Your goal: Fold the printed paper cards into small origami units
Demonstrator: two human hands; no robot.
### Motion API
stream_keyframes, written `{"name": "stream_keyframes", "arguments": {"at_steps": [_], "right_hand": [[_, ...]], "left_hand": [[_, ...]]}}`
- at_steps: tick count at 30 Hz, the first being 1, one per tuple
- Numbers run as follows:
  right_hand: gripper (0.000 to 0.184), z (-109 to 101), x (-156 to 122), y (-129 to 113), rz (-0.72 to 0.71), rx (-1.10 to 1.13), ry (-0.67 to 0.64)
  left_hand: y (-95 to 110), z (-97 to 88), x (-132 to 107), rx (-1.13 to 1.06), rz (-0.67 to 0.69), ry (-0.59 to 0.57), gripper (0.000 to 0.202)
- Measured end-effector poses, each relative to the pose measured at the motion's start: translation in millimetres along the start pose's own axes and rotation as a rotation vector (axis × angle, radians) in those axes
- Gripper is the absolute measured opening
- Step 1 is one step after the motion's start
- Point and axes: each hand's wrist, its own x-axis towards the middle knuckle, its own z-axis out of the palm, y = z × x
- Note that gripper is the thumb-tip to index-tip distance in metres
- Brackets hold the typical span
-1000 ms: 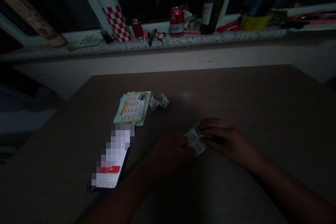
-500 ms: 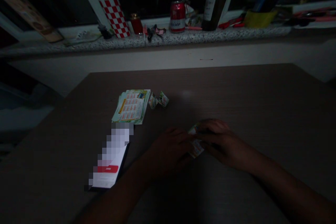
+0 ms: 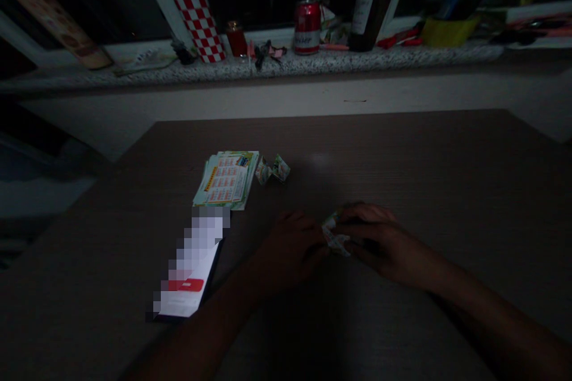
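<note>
Between my two hands is a small piece of printed paper (image 3: 336, 241), bent and partly covered by fingers. My left hand (image 3: 295, 249) has its fingertips closed on the paper's left side. From the right, my right hand (image 3: 379, 238) pinches its other side with thumb and fingers. Dim light hides the exact folds. Beyond my left hand stand two small folded paper pieces (image 3: 272, 170) with a similar print. Beside them lies a stack of printed paper sheets (image 3: 227, 181) with rows of red figures.
A phone with a lit screen (image 3: 183, 303) lies left of my left forearm on the wooden table (image 3: 424, 155). Along the granite sill (image 3: 179, 76) stand a red can (image 3: 307, 28), a checkered bottle (image 3: 201, 27), a dark bottle (image 3: 364, 15) and a yellow container (image 3: 449, 31).
The paper between my hands is bent further, with its near part now folded up and looking shorter. My hands have stayed nearly in place. The view has shifted slightly.
</note>
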Motion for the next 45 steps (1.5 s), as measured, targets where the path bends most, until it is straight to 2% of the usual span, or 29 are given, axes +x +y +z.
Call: {"name": "stream_keyframes", "arguments": {"at_steps": [4, 8, 16, 23, 32, 45], "right_hand": [[0.036, -0.3, -0.6, 0.7, 0.024, 0.007, -0.028], [0.046, -1.8, -1.3, 2.5, 0.013, 0.018, -0.044], [0.027, 2.8, 2.9, 3.5, 0.061, 0.039, 0.003], [0.033, 9.4, 0.2, 4.3, 0.081, 0.022, 0.049], [0.036, 9.1, -0.6, 1.7, 0.115, 0.003, 0.037], [0.035, 7.3, -1.0, -0.5, 0.096, -0.006, 0.025]], "left_hand": [[2.3, 12.2, 2.5, -0.005, -0.164, 0.087, 0.015], [7.4, 21.4, 5.0, 0.031, -0.25, 0.119, 0.012], [13.2, 23.6, 10.8, 0.163, -0.291, 0.097, 0.015], [15.9, 24.4, 11.8, 0.14, -0.376, 0.106, 0.014], [18.8, 22.6, 15.6, 0.18, -0.438, 0.097, 0.014], [19.4, 19.1, 16.7, 0.222, -0.412, 0.044, 0.016]]}}
